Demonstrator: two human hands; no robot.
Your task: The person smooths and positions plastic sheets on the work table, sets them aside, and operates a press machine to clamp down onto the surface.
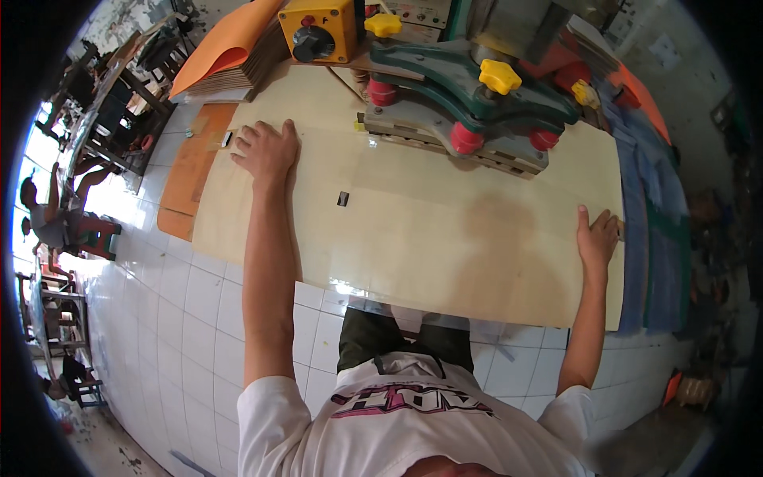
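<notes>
A large cream-coloured board (421, 230) spans the work surface before me. On its left part my left hand (270, 151) lies flat, fingers spread and holding nothing. Close to those fingertips is a small black-and-white piece (226, 139). My right hand (596, 238) rests near the board's right edge, thumb apart from the other fingers. A small dark rectangular piece (342, 199) lies on the board between the hands, nearer the left. Beyond it stands a press head (469, 95) with a dark green plate, yellow star knobs, red bushings and a grey lower block over the board.
A yellow control box (318, 32) with a black dial stands at the back. Left of it is a stack of brown sheets under an orange sheet (230, 48). Blue material (648, 215) hangs along the right side. People (56, 211) sit far left above white floor tiles (191, 326).
</notes>
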